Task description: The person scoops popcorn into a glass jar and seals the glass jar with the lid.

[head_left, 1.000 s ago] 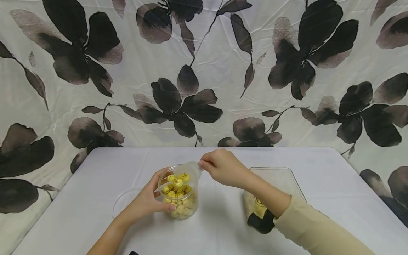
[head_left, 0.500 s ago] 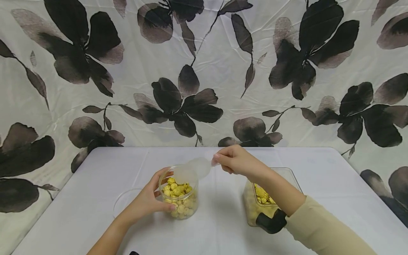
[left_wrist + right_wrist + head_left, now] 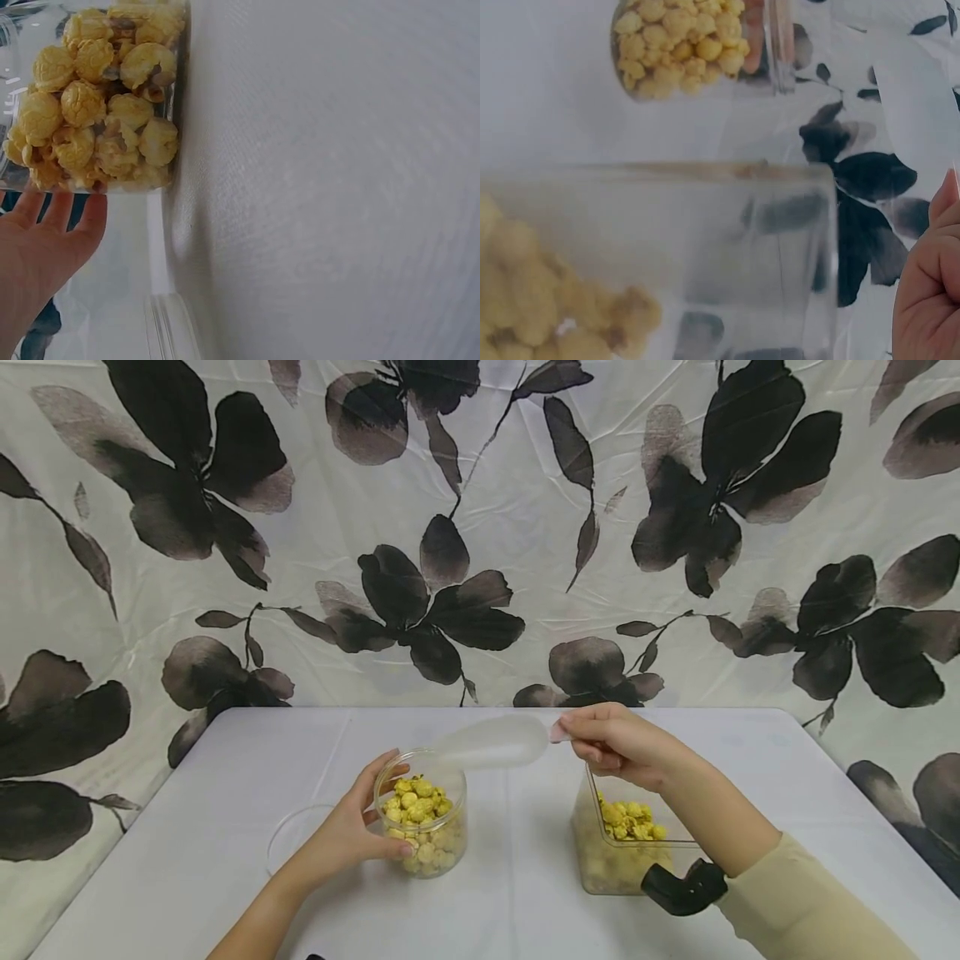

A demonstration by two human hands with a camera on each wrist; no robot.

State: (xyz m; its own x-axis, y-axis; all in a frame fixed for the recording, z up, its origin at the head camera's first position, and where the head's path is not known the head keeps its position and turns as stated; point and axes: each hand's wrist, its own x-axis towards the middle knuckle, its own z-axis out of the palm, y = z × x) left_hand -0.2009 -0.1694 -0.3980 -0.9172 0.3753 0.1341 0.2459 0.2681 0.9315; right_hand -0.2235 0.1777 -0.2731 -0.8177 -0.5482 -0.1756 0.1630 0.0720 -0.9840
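Note:
My left hand (image 3: 345,831) grips a round clear jar (image 3: 450,847) of yellow popcorn (image 3: 416,802), which stands upright on the table. In the left wrist view, fingers (image 3: 90,221) press against the side of the jar (image 3: 169,172). My right hand (image 3: 626,743) pinches the handle of a translucent white scoop (image 3: 495,743). The scoop's bowl reaches left, its far end over the jar's rim; no popcorn shows in it. Below the right hand stands a rectangular clear container (image 3: 611,881) with popcorn inside, partly hidden by the right forearm.
A round clear lid (image 3: 272,843) lies on the white table (image 3: 517,902), left of the jar and partly behind the left forearm. A black device (image 3: 682,889) sits at the right wrist. Behind the table hangs a floral cloth (image 3: 480,485).
Popcorn dropped from the scoop into the jar. My right hand has moved right with the scoop, drawing it partly away from the jar. The left hand and jar stay put.

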